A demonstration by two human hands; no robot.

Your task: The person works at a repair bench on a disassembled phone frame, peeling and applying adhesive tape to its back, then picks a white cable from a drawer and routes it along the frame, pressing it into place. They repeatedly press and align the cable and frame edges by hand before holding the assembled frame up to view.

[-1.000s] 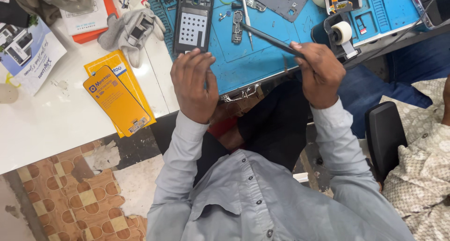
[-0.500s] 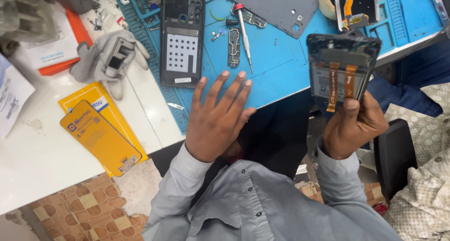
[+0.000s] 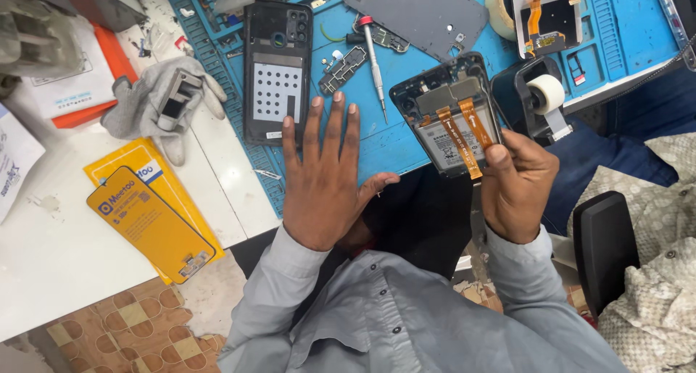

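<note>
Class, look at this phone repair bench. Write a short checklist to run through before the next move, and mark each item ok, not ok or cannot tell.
1. Opened phone held firmly in the right hand: ok.
2. Left hand free, fingers spread flat at the edge of the blue mat: ok.
3. Screwdriver within reach on the mat: ok.
4. Orange ribbon cables undamaged: cannot tell.
5. Back cover lying flat, clear of the hands: ok.
6. Small loose parts all accounted for: cannot tell.
</note>
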